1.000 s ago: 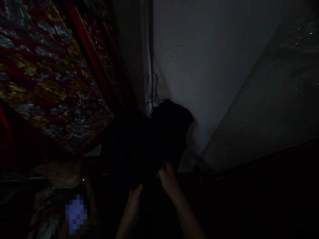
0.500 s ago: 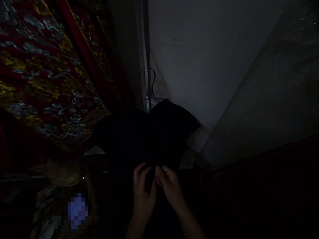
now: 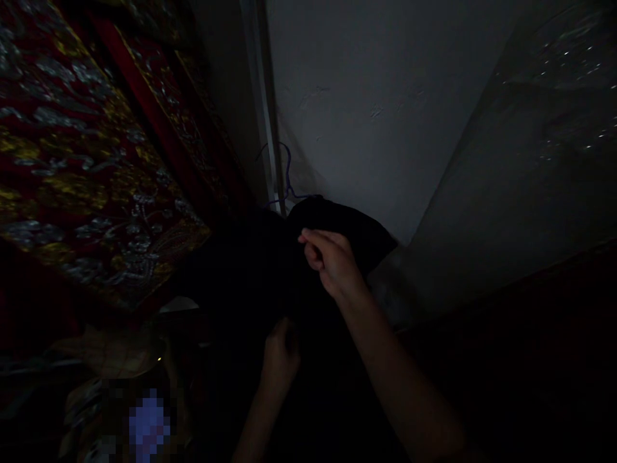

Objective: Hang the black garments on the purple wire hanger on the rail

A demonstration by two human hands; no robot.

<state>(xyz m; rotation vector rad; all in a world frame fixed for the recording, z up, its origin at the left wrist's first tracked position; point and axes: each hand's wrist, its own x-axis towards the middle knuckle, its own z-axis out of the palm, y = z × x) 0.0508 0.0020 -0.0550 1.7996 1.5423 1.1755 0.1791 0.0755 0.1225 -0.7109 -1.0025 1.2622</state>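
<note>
A black garment (image 3: 250,270) hangs on a purple wire hanger (image 3: 285,173) in a dim corner. My right hand (image 3: 330,260) is raised to the garment's upper part, just below the hanger, with its fingers curled and pinched together on the dark cloth. My left hand (image 3: 280,357) is lower down, closed on the garment's front. The room is very dark, so the cloth's folds and whatever lies between the fingers are hard to make out.
A red cloth with gold and silver embroidery (image 3: 87,161) hangs at the left. A pale wall (image 3: 376,96) and a white upright strip (image 3: 263,96) stand behind the hanger. A grey slanted panel (image 3: 520,180) is at the right. Cluttered things lie at the lower left.
My right hand has risen from the garment's lower front to near the hanger. My left hand has stayed low on the cloth and dropped a little.
</note>
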